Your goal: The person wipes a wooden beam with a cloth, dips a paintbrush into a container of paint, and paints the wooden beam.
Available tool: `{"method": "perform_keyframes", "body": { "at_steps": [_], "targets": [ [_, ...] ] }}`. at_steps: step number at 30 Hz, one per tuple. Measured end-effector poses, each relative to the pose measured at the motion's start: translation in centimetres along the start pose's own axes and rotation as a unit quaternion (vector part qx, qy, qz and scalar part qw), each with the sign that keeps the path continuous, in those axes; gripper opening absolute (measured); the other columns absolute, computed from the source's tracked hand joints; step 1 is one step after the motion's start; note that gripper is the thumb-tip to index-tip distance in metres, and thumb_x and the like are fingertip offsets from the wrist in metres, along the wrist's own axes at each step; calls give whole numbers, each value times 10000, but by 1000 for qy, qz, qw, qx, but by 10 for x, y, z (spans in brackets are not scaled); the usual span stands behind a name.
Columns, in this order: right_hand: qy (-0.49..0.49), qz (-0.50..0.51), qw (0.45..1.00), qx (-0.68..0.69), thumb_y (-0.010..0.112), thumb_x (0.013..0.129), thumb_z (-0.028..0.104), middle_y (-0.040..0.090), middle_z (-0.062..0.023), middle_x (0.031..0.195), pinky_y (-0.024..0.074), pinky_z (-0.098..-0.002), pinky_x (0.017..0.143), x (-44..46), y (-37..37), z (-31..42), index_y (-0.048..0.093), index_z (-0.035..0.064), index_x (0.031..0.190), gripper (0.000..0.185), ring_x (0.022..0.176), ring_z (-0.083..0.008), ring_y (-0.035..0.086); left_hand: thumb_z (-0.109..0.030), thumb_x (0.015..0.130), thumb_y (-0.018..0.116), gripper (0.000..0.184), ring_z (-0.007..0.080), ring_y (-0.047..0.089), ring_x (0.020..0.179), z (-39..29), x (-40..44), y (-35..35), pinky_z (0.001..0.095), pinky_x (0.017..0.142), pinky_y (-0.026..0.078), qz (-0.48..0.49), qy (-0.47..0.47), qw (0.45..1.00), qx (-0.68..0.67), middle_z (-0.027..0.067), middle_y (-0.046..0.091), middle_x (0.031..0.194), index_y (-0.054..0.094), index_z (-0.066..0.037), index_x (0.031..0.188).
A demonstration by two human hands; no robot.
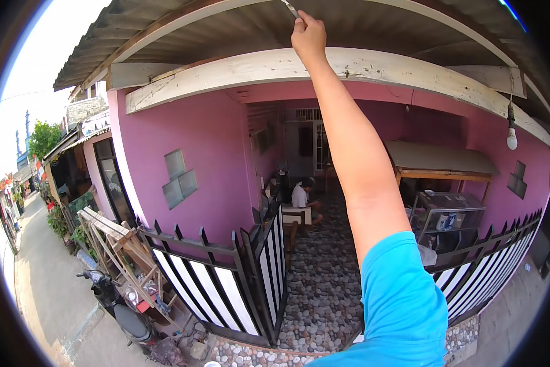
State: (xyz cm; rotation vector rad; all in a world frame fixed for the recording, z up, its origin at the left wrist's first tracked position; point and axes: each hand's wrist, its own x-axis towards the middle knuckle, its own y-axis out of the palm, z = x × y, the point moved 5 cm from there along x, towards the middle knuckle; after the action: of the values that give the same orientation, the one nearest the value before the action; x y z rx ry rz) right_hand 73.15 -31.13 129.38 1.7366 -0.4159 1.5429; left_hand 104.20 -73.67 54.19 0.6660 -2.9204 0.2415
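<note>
My right hand (308, 37) is raised high overhead at the top of the view, its fingers closed round the thin handle of a paintbrush (292, 10). The brush points up and left, with white at its far end, which the frame edge cuts off. Behind my hand and wrist run a white-painted wooden beam (226, 72) with dark specks and the underside of a corrugated roof (250, 30). I cannot tell whether the brush touches the wood. My left hand is out of view.
A black-and-white metal fence (204, 278) with pointed bars stands below. A light bulb (512, 136) hangs at the right. At lower left are a parked motorbike (131, 321) and a wooden frame (112, 238). Farther in, a person (302, 194) sits near a glass display case (449, 211).
</note>
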Motion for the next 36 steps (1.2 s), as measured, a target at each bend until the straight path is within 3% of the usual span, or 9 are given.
{"method": "perform_keyframes", "body": {
  "at_steps": [10, 12, 14, 16, 21, 29, 36],
  "targets": [
    [5, -134, 990, -35, 517, 935, 195, 557, -234, 1092, 451, -392, 922, 48, -149, -73, 630, 21, 1230, 360, 981, -335, 588, -48, 826, 759, 564, 196, 531, 1146, -29, 14, 17, 322, 1000, 413, 62, 21, 997, 33, 121, 570, 1256, 488, 40, 1313],
    [72, -185, 980, -15, 503, 936, 184, 542, -245, 1129, 452, -393, 919, 49, -166, -86, 596, -18, 1242, 378, 994, -338, 584, -52, 830, 755, 565, 197, 531, 1153, -33, 13, 19, 324, 1004, 412, 60, 26, 998, 11, 122, 570, 1259, 486, 39, 1319],
    [73, -228, 971, 21, 488, 940, 174, 527, -251, 1155, 451, -398, 918, 46, -161, -84, 560, -34, 1256, 385, 1001, -340, 580, -55, 834, 751, 566, 197, 530, 1160, -31, 13, 18, 327, 1008, 412, 54, 31, 998, -14, 124, 570, 1263, 485, 38, 1325],
    [77, -268, 958, 60, 474, 945, 164, 513, -257, 1181, 450, -402, 917, 41, -148, -82, 524, -51, 1271, 394, 1009, -342, 576, -49, 835, 745, 569, 197, 527, 1168, -22, 12, 13, 330, 1010, 413, 58, 32, 998, 16, 122, 571, 1265, 484, 31, 1334],
    [190, -181, 950, 169, 438, 969, 137, 414, -262, 1296, 424, -395, 944, 19, -60, -46, 399, -21, 1312, 380, 1107, -328, 523, -50, 829, 749, 570, 199, 541, 1145, -13, -1, 0, 328, 1001, 421, 35, -1, 999, 32, 119, 577, 1256, 487, 29, 1328],
    [191, -59, 960, 194, 473, 960, 135, 441, -225, 1259, 432, -395, 934, -24, 54, 28, 418, 19, 1322, 384, 1079, -322, 535, -82, 824, 763, 543, 194, 555, 1107, -27, -29, -25, 331, 976, 436, -54, -55, 997, 29, 124, 588, 1236, 518, 25, 1297],
    [155, 18, 973, 170, 527, 921, 129, 486, -252, 1222, 439, -416, 936, -42, 117, 39, 498, 21, 1274, 370, 1079, -371, 544, -140, 798, 803, 573, 197, 557, 1094, -39, -31, -36, 334, 967, 441, -103, -57, 993, 2, 129, 608, 1201, 537, 38, 1273]
  ]
}}
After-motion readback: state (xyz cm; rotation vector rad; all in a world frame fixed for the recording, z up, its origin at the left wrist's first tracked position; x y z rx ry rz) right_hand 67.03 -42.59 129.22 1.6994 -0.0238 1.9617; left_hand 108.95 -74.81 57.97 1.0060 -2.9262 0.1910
